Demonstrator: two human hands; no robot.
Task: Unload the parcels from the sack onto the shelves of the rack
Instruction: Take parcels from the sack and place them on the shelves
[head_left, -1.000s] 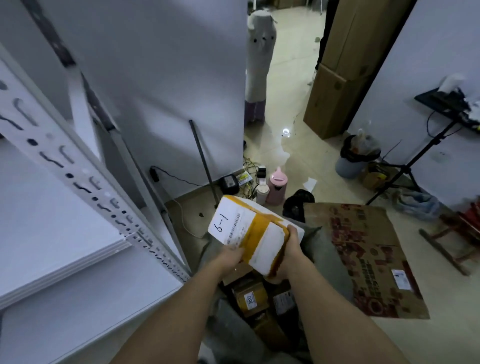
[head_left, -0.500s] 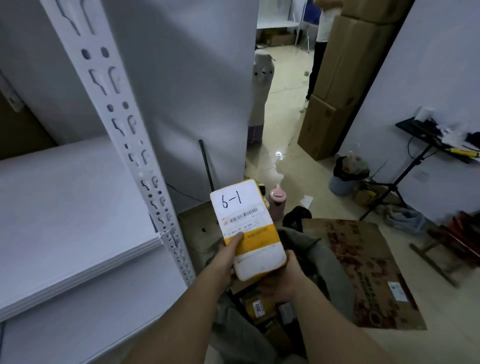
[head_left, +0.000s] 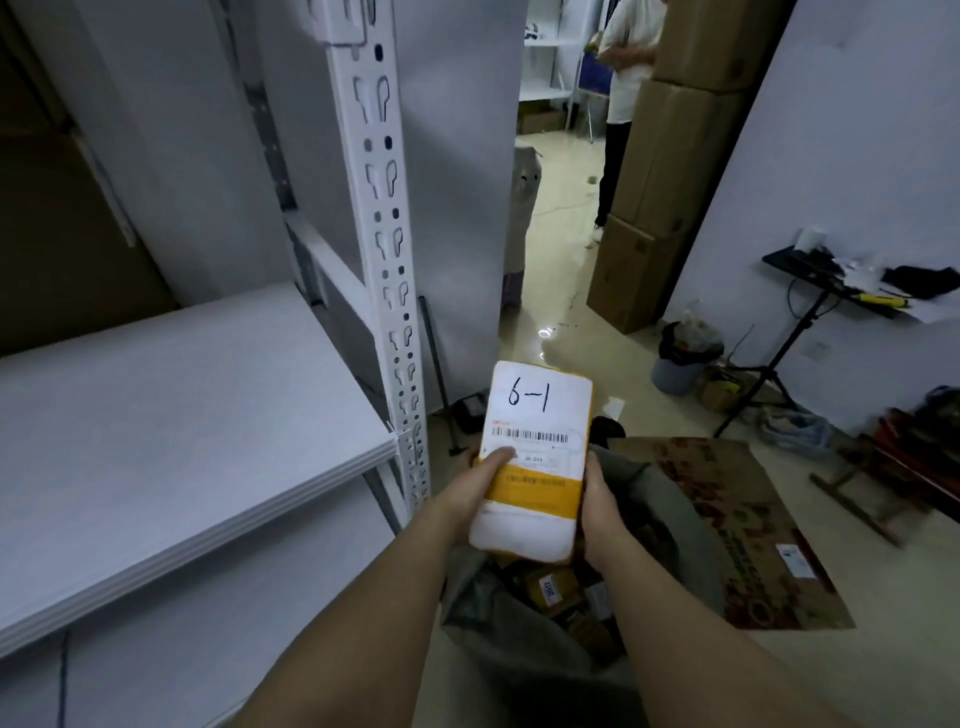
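The rack (head_left: 382, 249) stands at my left, its white shelf (head_left: 171, 415) bare at about waist level. Below me the sack (head_left: 524, 639) gapes open with more parcels inside. I hold the parcel marked 6-1 (head_left: 532, 462) above it, left hand (head_left: 475, 493) and right hand (head_left: 597, 506) gripping its sides. I judge this the carry step; next I must swing left and set it flat on the shelf.
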